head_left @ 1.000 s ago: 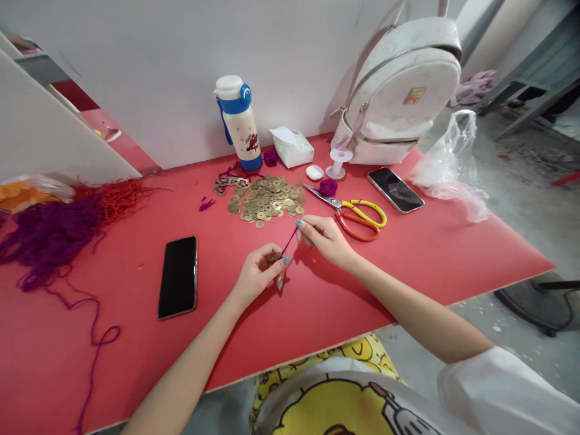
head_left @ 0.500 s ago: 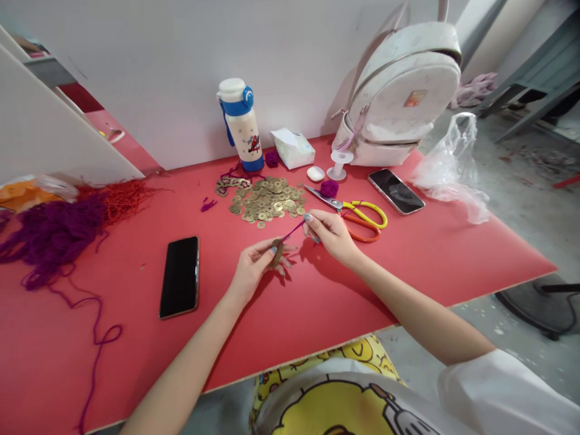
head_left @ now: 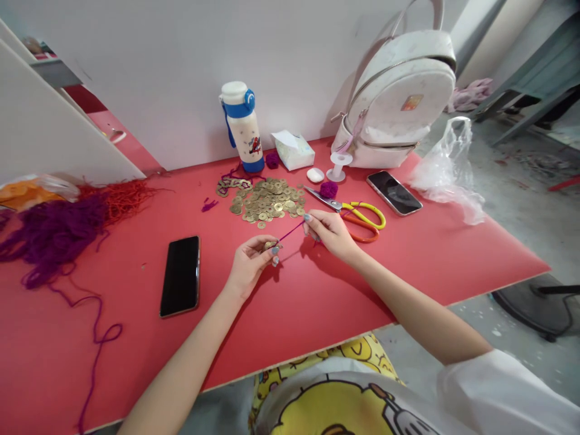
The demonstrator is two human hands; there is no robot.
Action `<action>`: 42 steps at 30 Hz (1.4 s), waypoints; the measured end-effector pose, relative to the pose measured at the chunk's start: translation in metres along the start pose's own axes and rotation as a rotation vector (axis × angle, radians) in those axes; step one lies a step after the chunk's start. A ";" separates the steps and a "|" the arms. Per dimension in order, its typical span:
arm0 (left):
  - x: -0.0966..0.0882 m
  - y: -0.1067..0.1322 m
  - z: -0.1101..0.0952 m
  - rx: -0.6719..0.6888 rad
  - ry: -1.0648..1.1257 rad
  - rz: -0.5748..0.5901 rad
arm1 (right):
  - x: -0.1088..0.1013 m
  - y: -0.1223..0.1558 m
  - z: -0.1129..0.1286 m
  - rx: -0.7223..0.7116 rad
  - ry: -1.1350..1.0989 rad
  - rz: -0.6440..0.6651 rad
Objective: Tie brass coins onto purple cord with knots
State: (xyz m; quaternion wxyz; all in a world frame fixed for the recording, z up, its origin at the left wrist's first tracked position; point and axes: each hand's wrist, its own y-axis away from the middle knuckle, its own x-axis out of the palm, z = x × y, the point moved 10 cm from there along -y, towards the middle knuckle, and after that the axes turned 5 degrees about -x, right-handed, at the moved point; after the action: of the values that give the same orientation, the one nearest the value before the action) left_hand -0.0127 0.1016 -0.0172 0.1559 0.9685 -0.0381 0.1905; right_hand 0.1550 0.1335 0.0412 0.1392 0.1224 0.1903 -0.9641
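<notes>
My left hand (head_left: 251,261) pinches a brass coin (head_left: 270,245) above the red table (head_left: 317,296). My right hand (head_left: 330,231) is closed on the end of a short purple string (head_left: 290,231) that runs taut from the coin to its fingertips. Just behind both hands lies a heap of several brass coins (head_left: 265,202), some strung together at its left. Orange-and-yellow scissors (head_left: 357,215) lie right beside my right hand, with a small purple yarn ball (head_left: 328,189) near their blades.
A black phone (head_left: 180,275) lies left of my hands, another phone (head_left: 394,191) to the right. Purple yarn (head_left: 49,235) and red yarn (head_left: 122,196) pile at the left. Water bottle (head_left: 242,127), tissue pack (head_left: 293,150), empty spool (head_left: 339,164), white backpack (head_left: 399,103) and plastic bag (head_left: 446,172) stand behind.
My left hand has turned the coin from upright between the fingers to a flatter pinch, and the string has been drawn tighter between the two hands. The hands stayed in place.
</notes>
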 end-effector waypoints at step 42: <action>-0.001 0.009 -0.019 0.150 -0.364 -0.100 | 0.027 0.025 0.018 0.077 0.640 0.141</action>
State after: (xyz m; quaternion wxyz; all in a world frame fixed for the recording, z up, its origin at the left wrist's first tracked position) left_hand -0.0215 0.0995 0.0021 0.0833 0.9965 -0.0035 0.0069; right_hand 0.1348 0.0978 0.0415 0.1342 0.4371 0.1789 -0.8711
